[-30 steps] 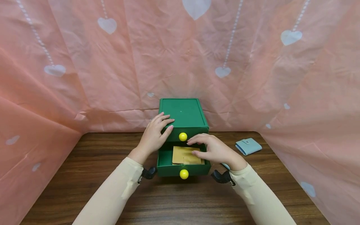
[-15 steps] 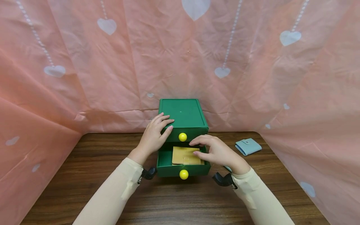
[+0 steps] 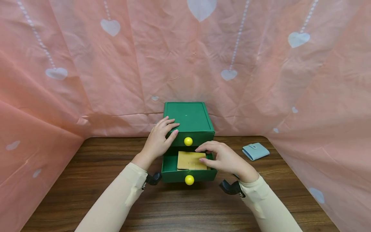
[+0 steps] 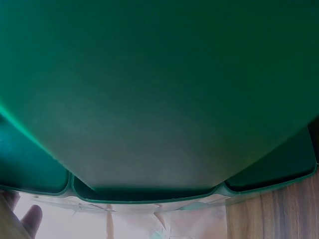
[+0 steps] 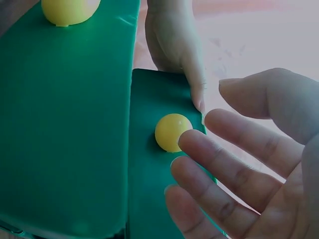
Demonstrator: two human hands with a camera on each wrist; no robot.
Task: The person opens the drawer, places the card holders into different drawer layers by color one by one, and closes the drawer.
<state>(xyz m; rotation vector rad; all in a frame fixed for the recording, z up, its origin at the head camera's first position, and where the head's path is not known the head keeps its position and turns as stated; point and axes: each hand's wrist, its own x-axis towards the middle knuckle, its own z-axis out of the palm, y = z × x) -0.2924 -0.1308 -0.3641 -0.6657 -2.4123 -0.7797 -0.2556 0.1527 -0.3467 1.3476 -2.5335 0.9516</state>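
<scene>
A green drawer box (image 3: 188,114) stands on the table, its lower drawer (image 3: 174,176) pulled out. In that drawer lies a yellow wallet (image 3: 188,158) with a strap. My left hand (image 3: 156,138) rests on the front left edge of the box's top, thumb at the front. My right hand (image 3: 224,157) is over the drawer's right side, thumb by the wallet's right end. Its fingers are spread and loosely bent, with nothing between them in the right wrist view. Yellow round knobs mark the upper drawer (image 3: 176,140) and the lower one. Green plastic fills most of the left wrist view.
A light blue wallet (image 3: 256,151) with a snap lies on the wooden table (image 3: 191,209) at the right. Something small shows beside my right wrist, mostly hidden. A pink curtain (image 3: 185,64) with white hearts hangs behind and at the sides.
My right hand has shifted slightly right and toward me, covering more of the small light blue thing by the wrist. The left hand, drawer and yellow wallet have stayed in place.
</scene>
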